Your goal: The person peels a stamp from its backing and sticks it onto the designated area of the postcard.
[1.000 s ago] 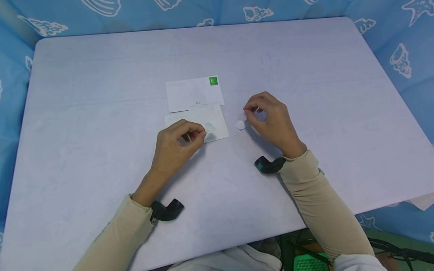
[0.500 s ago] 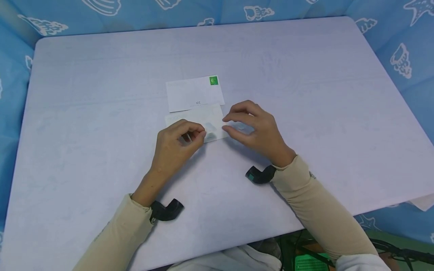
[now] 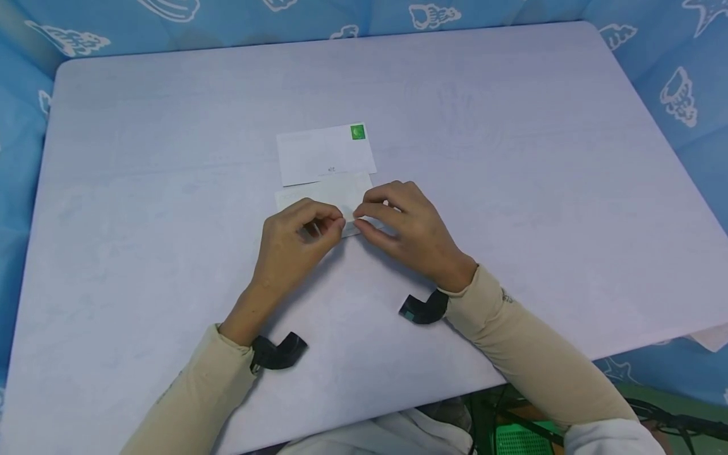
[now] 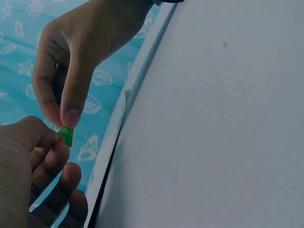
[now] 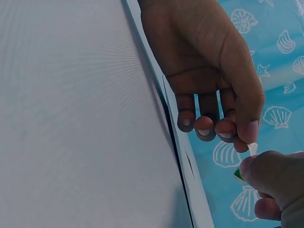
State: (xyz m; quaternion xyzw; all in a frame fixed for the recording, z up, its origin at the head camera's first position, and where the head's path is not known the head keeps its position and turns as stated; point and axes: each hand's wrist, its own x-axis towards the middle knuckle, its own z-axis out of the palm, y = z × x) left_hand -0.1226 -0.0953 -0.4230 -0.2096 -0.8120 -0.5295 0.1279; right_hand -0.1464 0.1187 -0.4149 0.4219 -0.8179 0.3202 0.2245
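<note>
In the head view my left hand (image 3: 298,240) and right hand (image 3: 406,230) meet fingertip to fingertip above a white envelope (image 3: 355,186). My left thumb and forefinger pinch a small green stamp (image 4: 69,137), seen in the left wrist view. The right thumb and forefinger pinch its other edge. From the right wrist, a pale paper edge (image 5: 252,148) of it shows between the fingertips, with green below. Much of the stamp hides behind the fingers. The lower envelope is partly covered by both hands.
Just beyond lies another white envelope (image 3: 324,155), overlapping the lower one, with a green stamp (image 3: 357,132) in its top right corner. A white cloth covers the table (image 3: 170,253). Blue shell-patterned curtains (image 3: 227,25) surround it. A green basket (image 3: 523,439) stands below the front edge.
My right hand has come left and down to the left fingertips, its thumb and forefinger parting and then closing. It now covers where a small white paper scrap lay. The left hand has stayed put.
</note>
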